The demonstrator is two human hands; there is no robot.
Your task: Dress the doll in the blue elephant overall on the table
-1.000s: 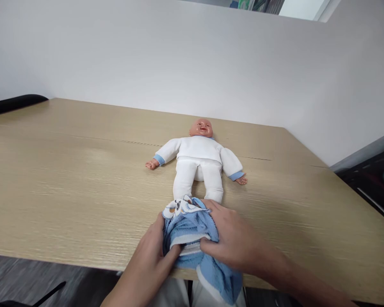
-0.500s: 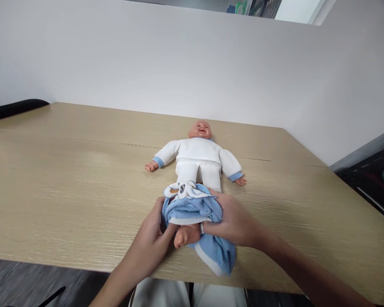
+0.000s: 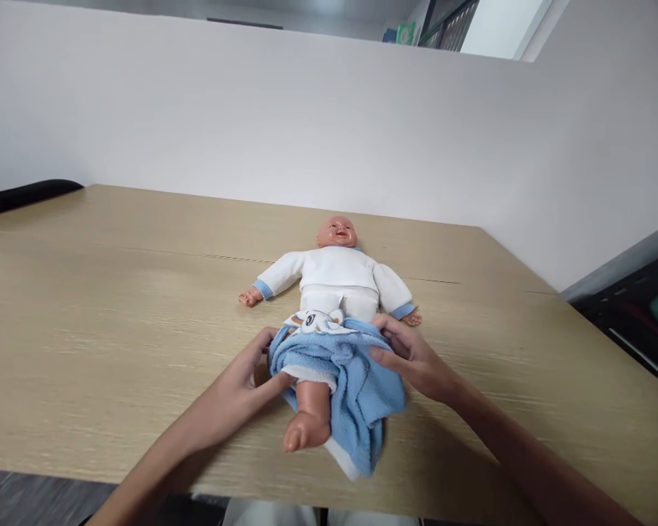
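Note:
A baby doll (image 3: 337, 274) in a white top and white trousers lies on its back on the wooden table (image 3: 115, 307), head away from me. A bunched blue terry garment (image 3: 343, 376) with a white animal patch covers its legs up to the thighs. One bare doll foot (image 3: 305, 429) sticks out of the left leg opening. My left hand (image 3: 241, 383) pinches the garment's left side with thumb and fingers. On the other side, my right hand (image 3: 411, 358) grips the garment near the doll's hip.
A white partition wall (image 3: 252, 124) runs along the table's far edge. A dark chair back (image 3: 27, 191) shows at the far left. Dark shelving (image 3: 636, 307) stands beyond the table's right edge.
Both hands have pulled the blue garment up the doll's legs, away from me. The doll's bare foot has come out of the left leg opening.

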